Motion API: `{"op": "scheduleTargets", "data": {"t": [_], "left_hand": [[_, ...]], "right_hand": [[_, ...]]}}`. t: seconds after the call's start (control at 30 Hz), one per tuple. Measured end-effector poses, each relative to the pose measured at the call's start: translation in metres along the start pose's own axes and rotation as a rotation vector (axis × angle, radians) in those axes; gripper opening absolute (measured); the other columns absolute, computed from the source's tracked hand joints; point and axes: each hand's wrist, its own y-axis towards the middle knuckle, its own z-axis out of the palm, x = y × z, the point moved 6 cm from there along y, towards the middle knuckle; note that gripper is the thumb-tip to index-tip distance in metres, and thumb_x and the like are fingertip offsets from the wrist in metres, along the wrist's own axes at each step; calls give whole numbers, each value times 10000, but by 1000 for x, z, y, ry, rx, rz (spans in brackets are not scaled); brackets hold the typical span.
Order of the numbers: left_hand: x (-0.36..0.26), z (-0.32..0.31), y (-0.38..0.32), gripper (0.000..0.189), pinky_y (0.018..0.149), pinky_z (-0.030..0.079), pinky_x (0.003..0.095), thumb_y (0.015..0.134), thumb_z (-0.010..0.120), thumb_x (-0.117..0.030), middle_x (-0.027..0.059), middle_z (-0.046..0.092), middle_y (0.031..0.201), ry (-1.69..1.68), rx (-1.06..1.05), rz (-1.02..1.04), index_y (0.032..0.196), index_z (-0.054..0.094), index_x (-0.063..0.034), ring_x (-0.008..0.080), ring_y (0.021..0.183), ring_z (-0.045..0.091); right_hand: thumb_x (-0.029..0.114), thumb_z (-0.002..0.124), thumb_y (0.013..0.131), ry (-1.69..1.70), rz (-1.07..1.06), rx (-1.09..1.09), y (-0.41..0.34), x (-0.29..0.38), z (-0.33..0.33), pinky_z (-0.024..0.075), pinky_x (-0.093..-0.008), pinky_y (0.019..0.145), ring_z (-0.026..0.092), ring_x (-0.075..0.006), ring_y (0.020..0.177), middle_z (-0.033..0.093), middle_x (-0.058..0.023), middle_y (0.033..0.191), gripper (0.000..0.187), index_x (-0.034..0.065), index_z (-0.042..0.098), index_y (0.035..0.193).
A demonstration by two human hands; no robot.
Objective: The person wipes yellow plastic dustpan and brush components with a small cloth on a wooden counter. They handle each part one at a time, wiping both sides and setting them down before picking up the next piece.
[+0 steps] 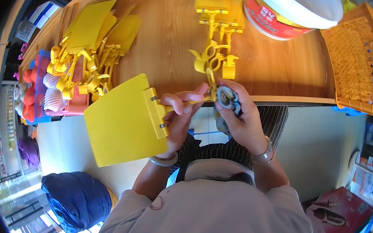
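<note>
My left hand (181, 116) grips the stem of a yellow plastic clip-on sign holder (128, 123), its blank plate tilted down to the left. My right hand (242, 118) has a bunched bluish-grey cloth (227, 98) pressed against the holder's clip end, beyond the table's front edge. On the wooden table (168, 37) ahead, several similar yellow holders (220, 26) lie with their plates pointing away from me. A larger heap of yellow holders (88, 38) lies at the left.
A white and red plastic bucket (278, 19) stands at the back right, beside an orange plastic basket (357, 64). Baskets with netted round items (54, 98) sit at the left edge. A dark blue covered object (76, 199) and a dark red box (341, 219) are lower down.
</note>
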Motion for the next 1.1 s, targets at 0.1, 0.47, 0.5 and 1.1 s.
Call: {"op": "scheduleTargets", "data": {"t": [0.1, 0.47, 0.5, 1.1], "left_hand": [[5, -8, -3, 191, 1080, 459, 469, 988, 463, 61, 191, 598, 1250, 36, 50, -8, 930, 432, -119, 399, 1333, 472], [-4, -2, 3, 119, 1111, 385, 548, 977, 531, 17, 173, 625, 1214, -104, 219, 67, 959, 547, -99, 358, 1301, 519], [-8, 1, 6, 88, 1105, 392, 550, 984, 533, -8, 174, 618, 1227, -133, 244, 72, 982, 554, -93, 361, 1298, 520], [0, -28, -9, 454, 844, 573, 385, 1052, 403, -392, 154, 585, 1299, -55, -136, -132, 1330, 487, -42, 272, 988, 690]], "right_hand": [[45, 655, 914, 27, 53, 21, -1, -10, -1, 475, -292, 919, 595, -134, 1068, 655, -62, 1117, 332, 41, 586, 1239], [218, 506, 1034, 765, 380, -97, -2, -44, -12, 497, -298, 891, 636, -179, 1054, 675, -117, 1164, 246, 51, 579, 1200], [225, 505, 1036, 798, 377, -89, 0, -45, -13, 502, -301, 885, 640, -183, 1050, 676, -119, 1156, 251, 51, 578, 1201], [152, 617, 981, 235, 164, -41, 3, -34, 0, 481, -255, 854, 600, -84, 946, 676, -27, 997, 150, 43, 604, 1084]]}}
